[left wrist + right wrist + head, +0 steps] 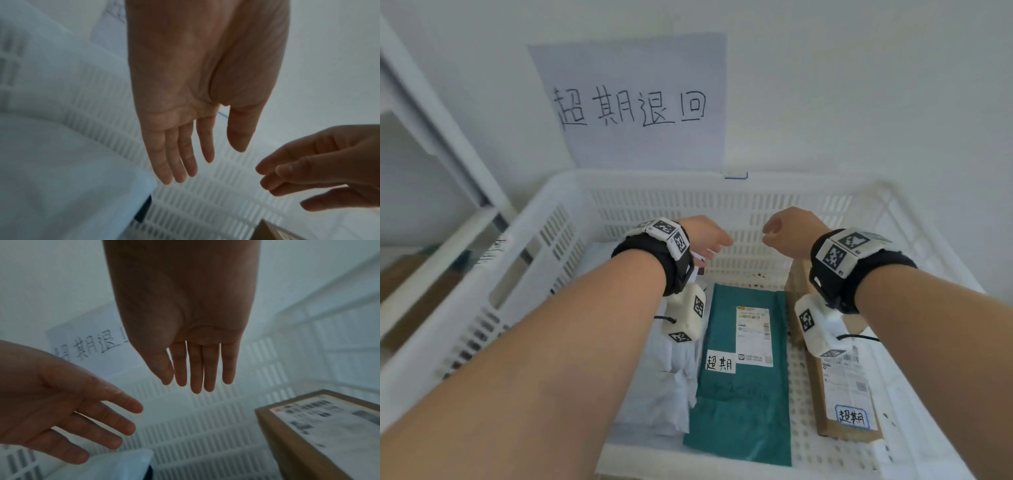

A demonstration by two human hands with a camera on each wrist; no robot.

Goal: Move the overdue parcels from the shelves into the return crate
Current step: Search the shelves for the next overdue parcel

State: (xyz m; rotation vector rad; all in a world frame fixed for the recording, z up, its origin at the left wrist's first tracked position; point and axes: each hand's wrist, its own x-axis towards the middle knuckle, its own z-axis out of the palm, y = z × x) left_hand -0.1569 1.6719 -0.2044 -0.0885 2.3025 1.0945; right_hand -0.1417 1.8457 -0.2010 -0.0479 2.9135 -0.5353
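A: What's nearest?
B: Three parcels lie flat in the crate [571,192]: a white bag [654,383] on the left, a green bag [743,411] in the middle, a carton [839,404] on the right.
A: How would they handle?
B: The bags look soft and light, likely slippery; best taken by an edge. The carton looks stiff; grip its long sides.
A: And the hands?
B: Farther in, above the parcels, the left hand [705,236] and right hand [791,233] both hang loose-fingered and hold nothing. Beyond them a sign [630,102] hangs on the wall.
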